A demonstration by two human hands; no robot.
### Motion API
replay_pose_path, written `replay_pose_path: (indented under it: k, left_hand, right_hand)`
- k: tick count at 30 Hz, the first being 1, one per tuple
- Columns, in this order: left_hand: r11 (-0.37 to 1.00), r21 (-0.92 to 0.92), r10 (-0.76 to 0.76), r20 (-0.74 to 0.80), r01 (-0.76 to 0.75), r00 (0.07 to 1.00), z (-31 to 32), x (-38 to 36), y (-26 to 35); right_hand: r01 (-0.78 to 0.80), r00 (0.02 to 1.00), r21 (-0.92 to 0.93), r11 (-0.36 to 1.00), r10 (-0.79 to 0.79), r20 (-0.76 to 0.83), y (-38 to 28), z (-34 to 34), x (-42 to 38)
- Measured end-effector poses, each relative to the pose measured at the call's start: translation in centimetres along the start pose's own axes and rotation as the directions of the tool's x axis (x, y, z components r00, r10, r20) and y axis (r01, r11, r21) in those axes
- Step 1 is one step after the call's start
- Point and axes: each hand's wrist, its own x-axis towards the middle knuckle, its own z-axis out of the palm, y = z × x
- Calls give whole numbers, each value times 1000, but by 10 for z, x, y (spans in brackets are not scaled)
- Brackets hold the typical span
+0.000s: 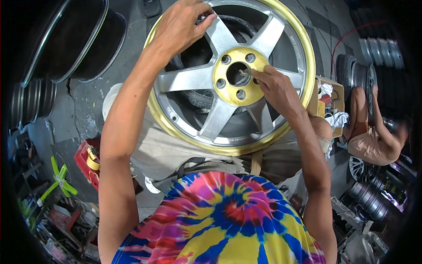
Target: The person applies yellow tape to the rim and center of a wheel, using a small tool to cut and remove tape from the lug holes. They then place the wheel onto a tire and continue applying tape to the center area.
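Observation:
A silver alloy wheel rim (220, 119) rests across my lap, its face toward me. Yellow masking tape (239, 97) covers the hub around the centre bore and lug holes, and more yellow tape rings the outer lip. My left hand (187, 24) lies at the upper left of the rim, fingers curled over it and thumb against a spoke. At the right edge of the centre bore, my right hand (278, 88) has its fingers pinched together. A small pale strip shows in the bore by those fingertips; what they grip is too small to make out.
A cardboard box (338, 105) with crumpled white cloth stands right of the wheel. Further right, another person (373, 141) sits among wheels and tyres. At left are a red container (85, 165) with a tape roll (92, 159), a green star-shaped object (60, 178) and stacked rims (33, 101).

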Motion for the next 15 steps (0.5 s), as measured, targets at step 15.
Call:
replay_pose_path:
  k: [15]
  left_hand:
    - [999,-16,-40,14,40,999,-2,0,0]
  right_hand:
    - [-34,998,49,998,36,-54,0,-9,-14]
